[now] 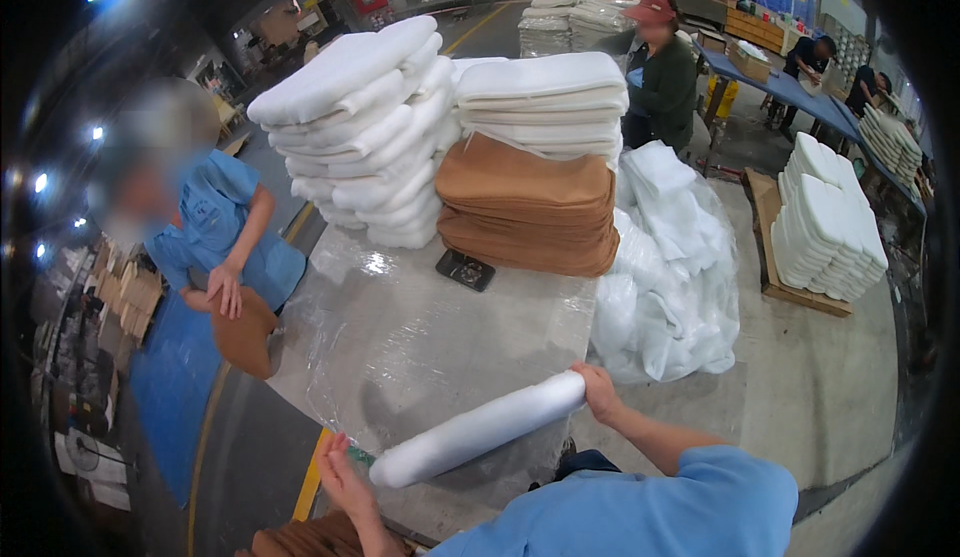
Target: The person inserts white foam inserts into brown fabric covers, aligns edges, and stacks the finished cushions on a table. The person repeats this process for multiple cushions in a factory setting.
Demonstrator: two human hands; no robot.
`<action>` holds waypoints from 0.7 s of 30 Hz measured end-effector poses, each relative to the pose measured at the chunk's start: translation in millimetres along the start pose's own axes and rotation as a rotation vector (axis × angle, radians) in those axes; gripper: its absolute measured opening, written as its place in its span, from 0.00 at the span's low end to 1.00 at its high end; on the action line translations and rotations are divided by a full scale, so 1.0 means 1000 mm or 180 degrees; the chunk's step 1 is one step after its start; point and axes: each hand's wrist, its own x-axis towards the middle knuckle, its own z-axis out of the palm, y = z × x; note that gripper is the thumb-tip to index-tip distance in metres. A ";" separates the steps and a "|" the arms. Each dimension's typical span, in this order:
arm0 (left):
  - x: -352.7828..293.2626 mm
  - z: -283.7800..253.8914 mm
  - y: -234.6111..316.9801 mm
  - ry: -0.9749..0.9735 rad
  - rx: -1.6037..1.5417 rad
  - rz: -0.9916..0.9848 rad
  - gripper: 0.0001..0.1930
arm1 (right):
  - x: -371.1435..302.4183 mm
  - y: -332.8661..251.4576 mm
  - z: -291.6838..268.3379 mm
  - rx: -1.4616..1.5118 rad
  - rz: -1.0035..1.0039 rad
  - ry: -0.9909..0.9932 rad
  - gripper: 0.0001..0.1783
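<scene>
A long white padded piece [480, 427], seen edge-on like a thick bar, is held slanting above the near edge of a table covered in clear plastic [400, 322]. My right hand [600, 394] grips its right end, thumb and fingers closed around it. Beside the left end, my left hand [347, 475] has its fingers stretched and apart, with a small gap to the white piece. Farther back on the table lie a stack of brown padded pieces [525, 207] and a black phone [465, 270].
Tall stacks of white pads [350, 127] rise behind. Plastic-wrapped white padding [660, 287] bulges at the table's right. A co-worker in blue [220, 217] holds a brown piece [245, 332] at the left; another person [660, 77] stands behind. White pads sit on a pallet [800, 267] at right.
</scene>
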 end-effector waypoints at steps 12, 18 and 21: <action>-0.036 0.112 0.034 -0.2733 0.2983 0.0877 0.45 | 0.191 -0.188 -0.005 -0.3044 -0.2221 -0.0049 0.13; -0.045 0.117 0.033 -0.2373 0.3158 0.1157 0.42 | 0.265 -0.242 0.011 -0.4804 -0.2462 0.0681 0.14; -0.050 0.113 0.032 -0.2331 0.3182 0.1075 0.40 | 0.285 -0.242 0.014 -0.4715 -0.2099 0.0355 0.16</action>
